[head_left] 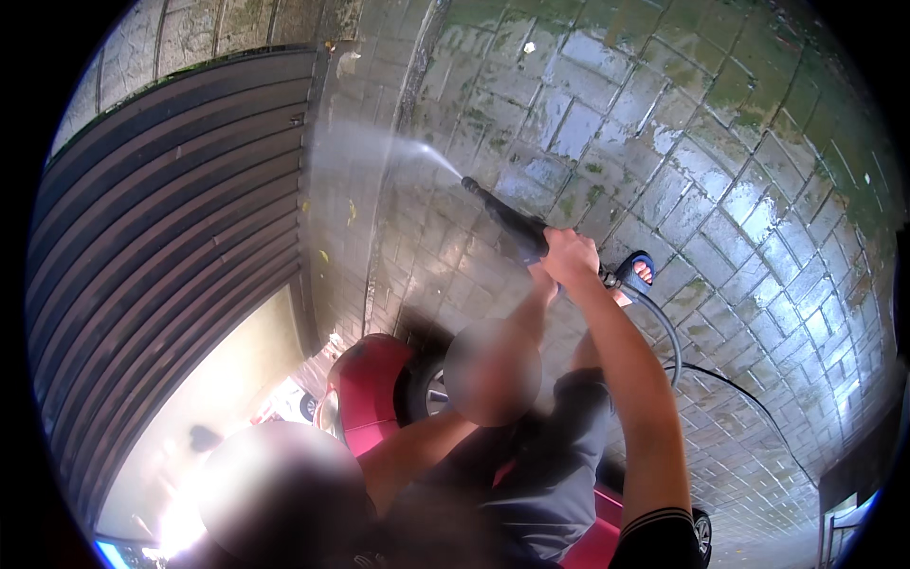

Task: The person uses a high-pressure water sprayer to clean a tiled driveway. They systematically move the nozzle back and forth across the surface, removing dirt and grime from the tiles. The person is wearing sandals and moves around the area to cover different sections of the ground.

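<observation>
Spraying, two-handed. Item: one long black spray gun (510,223), held above the wet paving (701,284), its nozzle (469,183) aimed at the paving's left edge. Right hand (572,254): fingers wrapped about the gun's rear, little gap showing. Left hand (542,279): close under the right, mostly covered by it; how far its fingers close, and on what, cannot be told. Jet (431,155): narrow and white at the nozzle, widening to mist near the foot of a dark ribbed gate (180,209). Hose (672,332): dark, curving away behind the gun, past a foot in a blue sandal (642,261). Adjacent: red car (373,389), nearer the wearer than the jet.

Handling notes, by judgement: brace the gun with both hands against recoil; slant the jet low and sweep in even, overlapping passes along the paving's left edge (mist may hide the strip being struck); direct it clear of foot and car; allow the hose slack for turning.
</observation>
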Demonstrator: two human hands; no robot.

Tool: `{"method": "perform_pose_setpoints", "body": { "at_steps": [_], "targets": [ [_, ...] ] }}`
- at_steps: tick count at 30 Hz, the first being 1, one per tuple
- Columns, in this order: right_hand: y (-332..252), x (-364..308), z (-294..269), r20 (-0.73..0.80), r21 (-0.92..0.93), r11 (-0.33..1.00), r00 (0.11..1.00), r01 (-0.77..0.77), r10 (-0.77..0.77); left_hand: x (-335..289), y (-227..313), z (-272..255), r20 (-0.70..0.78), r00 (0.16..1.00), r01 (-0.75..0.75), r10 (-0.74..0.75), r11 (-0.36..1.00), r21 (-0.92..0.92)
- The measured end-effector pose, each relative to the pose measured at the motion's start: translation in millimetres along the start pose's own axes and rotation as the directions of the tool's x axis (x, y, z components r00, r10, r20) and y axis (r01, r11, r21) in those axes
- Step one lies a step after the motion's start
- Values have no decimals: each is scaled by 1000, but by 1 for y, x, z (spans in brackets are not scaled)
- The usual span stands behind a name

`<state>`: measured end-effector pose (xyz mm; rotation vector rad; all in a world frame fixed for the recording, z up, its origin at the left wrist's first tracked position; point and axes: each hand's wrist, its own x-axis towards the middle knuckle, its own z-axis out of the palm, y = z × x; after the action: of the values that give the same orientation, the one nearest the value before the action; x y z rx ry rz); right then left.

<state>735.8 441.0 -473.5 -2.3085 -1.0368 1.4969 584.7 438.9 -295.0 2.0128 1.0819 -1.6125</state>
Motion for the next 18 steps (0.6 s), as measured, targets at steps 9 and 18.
{"method": "perform_pose_setpoints", "body": {
  "at_steps": [9, 18],
  "targets": [
    [-20, -2, 10, 2, 15, 996, 996, 89, -89, 2, 1, 2, -4, 1000, 13, -13, 1000, 0],
    [-33, -2, 29, -23, 45, 991, 992, 129, -128, 4, 0, 3, 3, 1000, 20, -20, 1000, -8]
  ]
}}
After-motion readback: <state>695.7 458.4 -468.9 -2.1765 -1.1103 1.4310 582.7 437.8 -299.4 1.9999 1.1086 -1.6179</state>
